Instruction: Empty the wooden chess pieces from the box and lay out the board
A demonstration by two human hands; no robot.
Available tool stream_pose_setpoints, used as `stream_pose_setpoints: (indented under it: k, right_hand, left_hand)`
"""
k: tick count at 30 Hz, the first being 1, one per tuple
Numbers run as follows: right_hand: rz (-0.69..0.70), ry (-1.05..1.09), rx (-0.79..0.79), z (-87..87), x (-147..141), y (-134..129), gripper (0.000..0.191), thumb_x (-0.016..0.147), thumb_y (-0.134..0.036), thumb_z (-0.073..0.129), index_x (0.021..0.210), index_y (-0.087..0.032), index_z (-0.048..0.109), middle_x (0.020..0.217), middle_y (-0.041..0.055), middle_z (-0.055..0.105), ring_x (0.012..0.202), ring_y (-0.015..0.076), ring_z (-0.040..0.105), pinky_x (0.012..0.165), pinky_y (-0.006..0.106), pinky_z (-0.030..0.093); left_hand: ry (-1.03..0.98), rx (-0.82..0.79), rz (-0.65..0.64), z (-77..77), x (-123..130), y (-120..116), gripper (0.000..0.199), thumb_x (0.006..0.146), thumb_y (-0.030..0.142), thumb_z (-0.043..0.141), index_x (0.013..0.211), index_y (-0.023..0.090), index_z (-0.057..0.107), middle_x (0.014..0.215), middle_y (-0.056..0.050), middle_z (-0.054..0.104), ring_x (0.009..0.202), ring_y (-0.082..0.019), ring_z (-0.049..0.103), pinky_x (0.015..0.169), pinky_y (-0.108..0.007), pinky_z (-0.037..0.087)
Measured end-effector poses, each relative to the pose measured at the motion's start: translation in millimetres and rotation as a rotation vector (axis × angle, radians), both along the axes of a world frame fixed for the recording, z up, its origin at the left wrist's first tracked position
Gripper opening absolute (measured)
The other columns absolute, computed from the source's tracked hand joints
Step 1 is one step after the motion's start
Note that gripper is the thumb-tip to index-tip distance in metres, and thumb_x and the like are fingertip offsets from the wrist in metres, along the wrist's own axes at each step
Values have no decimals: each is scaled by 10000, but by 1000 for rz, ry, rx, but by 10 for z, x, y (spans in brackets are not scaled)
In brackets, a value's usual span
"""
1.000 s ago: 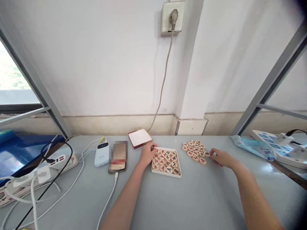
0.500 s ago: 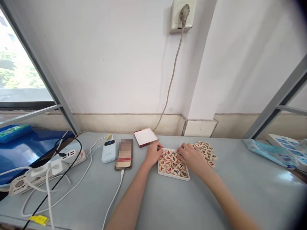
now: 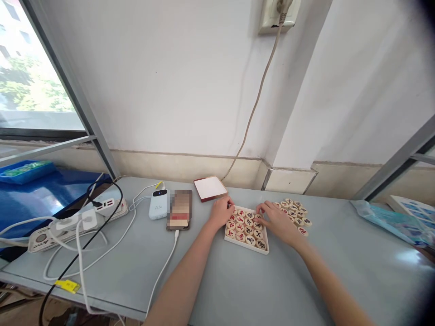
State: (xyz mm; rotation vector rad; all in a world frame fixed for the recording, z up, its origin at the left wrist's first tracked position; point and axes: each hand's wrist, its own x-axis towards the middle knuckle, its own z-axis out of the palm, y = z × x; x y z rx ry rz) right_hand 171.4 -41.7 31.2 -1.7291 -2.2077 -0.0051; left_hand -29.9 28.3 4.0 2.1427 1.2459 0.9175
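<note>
A white square box (image 3: 243, 244) holds rows of round wooden pieces marked in red and black. My left hand (image 3: 221, 212) rests at the box's back left corner, fingers bent at its rim; whether they grip it is unclear. Over the back right corner is my right hand (image 3: 276, 220), its thumb and fingers apart at the pieces there, with nothing seen between them. Behind and right of that hand, more round pieces (image 3: 299, 210) lie in a cluster on the grey table (image 3: 238, 290), partly hidden by the hand.
A lid (image 3: 210, 188) lies behind the box. To the left are a phone (image 3: 179, 210) with a cable, a white power bank (image 3: 159, 204) and a power strip (image 3: 78, 224) with tangled cords. A plastic packet (image 3: 387, 222) lies at the right.
The view has shifted and tilted slightly. My right hand has moved a little off the box's back right pieces, uncovering more of them. My left hand stays at its corner.
</note>
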Motion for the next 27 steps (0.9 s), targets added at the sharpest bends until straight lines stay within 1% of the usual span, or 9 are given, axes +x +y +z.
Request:
stream_pose_setpoints:
  k: [2,4,8,10,12,17,20,24,27]
  right_hand:
    - [34,27,-41,22,-14,-8,257,880,-399,399,743,-227,530,869,20,544,828,178,504,715,297,380]
    - [50,16,-35,44,-22,-15,277,889,-402,379,747,-225,538,873,24,547,825,179,509,711,301,383]
    - [39,-151,82,80,-27,-36,227,866,-421,451,873,-254,605,902,33,558,839,199,503,709,329,361]
    - [32,-235,129,87,-24,-48,208,859,-407,477,875,-276,638,910,37,561,838,202,500,726,346,348]
    - [18,-260,146,83,-12,-53,196,857,-392,488,856,-286,652,918,37,562,842,202,498,740,353,346]
    - [28,-140,96,62,47,-21,167,824,-392,524,822,-241,598,933,27,559,857,196,497,746,332,372]
    - [39,-78,64,85,52,-11,149,806,-375,539,785,-228,549,925,23,565,848,195,503,724,318,376]
    - [56,-50,0,151,-28,-56,155,809,-331,523,698,-228,497,784,-1,589,761,178,522,656,293,363]
    - [11,12,-32,191,-83,-81,156,820,-352,502,712,-239,506,725,-20,603,715,170,538,622,282,359]
  left_hand:
    - [0,2,0,1,-1,-3,117,751,139,457,756,180,566,822,-1,636,759,-125,559,699,-233,399]
    - [-4,9,-2,-4,0,-2,114,751,140,461,758,180,568,821,-1,637,756,-125,559,696,-233,399]
    - [3,10,2,-16,2,6,110,755,140,466,766,179,569,817,2,637,735,-118,556,695,-229,399]
    - [12,2,3,-15,3,7,112,753,135,465,765,178,568,816,2,638,727,-115,554,689,-225,398]
    - [19,1,4,-10,3,4,115,752,132,463,765,179,567,817,4,638,727,-113,551,684,-220,394]
    - [19,2,4,0,1,-6,122,749,137,461,771,181,572,831,3,642,740,-117,553,683,-219,393]
    - [11,-3,1,5,1,-11,124,750,136,461,776,180,574,832,2,643,743,-121,558,688,-227,397]
    - [16,-6,1,9,2,-8,125,751,133,465,778,178,579,835,-4,645,761,-127,565,699,-232,402]
    - [5,10,-4,1,3,-1,124,746,136,466,774,178,579,824,-3,641,775,-128,564,711,-233,402]
